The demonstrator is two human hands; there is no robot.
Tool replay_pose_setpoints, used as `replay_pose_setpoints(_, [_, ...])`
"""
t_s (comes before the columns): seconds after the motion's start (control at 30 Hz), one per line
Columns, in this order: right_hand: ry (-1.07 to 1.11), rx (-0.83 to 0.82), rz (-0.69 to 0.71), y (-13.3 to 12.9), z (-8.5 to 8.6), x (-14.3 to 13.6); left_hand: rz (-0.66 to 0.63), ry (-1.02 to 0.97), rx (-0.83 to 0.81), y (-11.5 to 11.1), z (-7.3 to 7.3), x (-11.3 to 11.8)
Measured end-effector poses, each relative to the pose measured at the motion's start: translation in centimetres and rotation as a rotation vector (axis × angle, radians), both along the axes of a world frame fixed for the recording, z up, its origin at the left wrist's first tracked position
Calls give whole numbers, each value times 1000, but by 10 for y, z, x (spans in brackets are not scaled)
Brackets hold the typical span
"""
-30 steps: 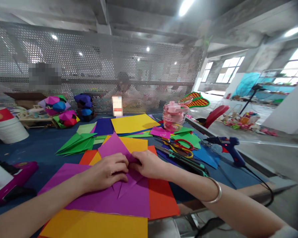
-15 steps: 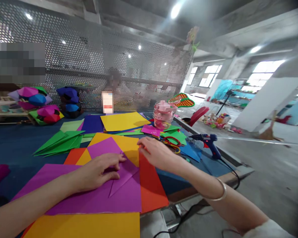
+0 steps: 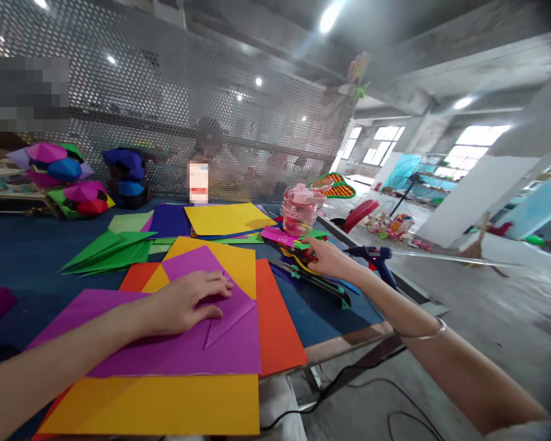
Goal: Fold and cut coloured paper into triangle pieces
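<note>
Two bare hands: the left hand (image 3: pixel 188 300), fingers loosely spread, should steady the folded purple paper (image 3: pixel 232 315) atop the purple sheet (image 3: pixel 174 360) while the right hand (image 3: pixel 328 260), grip unclear, is at the scissors (image 3: pixel 305 267).

Windows (image 3: pixel 475 150) glare white — right edge dark, seemingly blurred.

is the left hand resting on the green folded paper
No, the left hand rests on purple paper, apart from the green paper.
</note>
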State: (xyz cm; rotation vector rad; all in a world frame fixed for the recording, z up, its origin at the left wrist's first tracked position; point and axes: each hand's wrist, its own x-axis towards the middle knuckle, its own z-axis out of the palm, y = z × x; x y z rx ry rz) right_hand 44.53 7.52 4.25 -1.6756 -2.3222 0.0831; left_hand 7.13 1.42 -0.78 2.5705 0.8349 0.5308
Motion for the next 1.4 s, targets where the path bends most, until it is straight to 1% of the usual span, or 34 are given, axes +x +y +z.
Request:
replay_pose_setpoints(0.1, [172, 60, 6, -6, 15, -8, -26, -39, -9, 2, 1, 0])
replay_pose_setpoints(0.17, [316, 77, 43, -15, 21, -24, -32, -62, -23, 3, 1, -1])
replay_pose_setpoints(0.2, [388, 58, 80, -21, 21, -36, -35, -69, -30, 4, 1, -1])
replay_pose_setpoints(0.27, [512, -6, 166, -37, 14, -67, -40, -84, -40, 5, 1, -2])
replay_pose_setpoints(0.37, [650, -103, 285, -65, -7, -117, -53, -102, -53, 6, 1, -1])
replay_pose_setpoints(0.43, [851, -286, 440, -81, -20, -145, -65, -114, -56, 5, 1, 0])
replay_pose_setpoints(0.5, [915, -377, 502, -92, -27, -164, -65, -130, -55, 5, 1, 0])
replay_pose_setpoints(0.57, [927, -439, 526, -98, -30, -175, -55, -143, -51, 5, 0, 1])
replay_pose_setpoints(0.67, [916, -522, 557, -99, -32, -181, -51, -150, -44, 6, -4, 1])
replay_pose_setpoints(0.73, [909, -545, 571, -96, -36, -180, -55, -153, -37, 7, -6, 1])
replay_pose_setpoints(0.87, [835, -500, 548, -88, -40, -176, -56, -166, -44, 6, -4, 2])
replay_pose_setpoints(0.97, [783, -450, 539, -84, -37, -171, -86, -167, -67, 5, 0, 4])
replay_pose_setpoints(1.07, [781, -481, 568, -79, -32, -163, -112, -141, -69, 5, 2, 4])
replay_pose_setpoints(1.13, [794, -508, 572, -75, -31, -157, -86, -106, -38, 5, 1, 2])
replay_pose_setpoints(1.23, [808, -475, 547, -69, -34, -146, -40, -72, 10, 4, -1, 0])
replay_pose_setpoints(1.4, [812, -458, 543, -62, -39, -135, -25, -30, 27, 2, 0, 1])
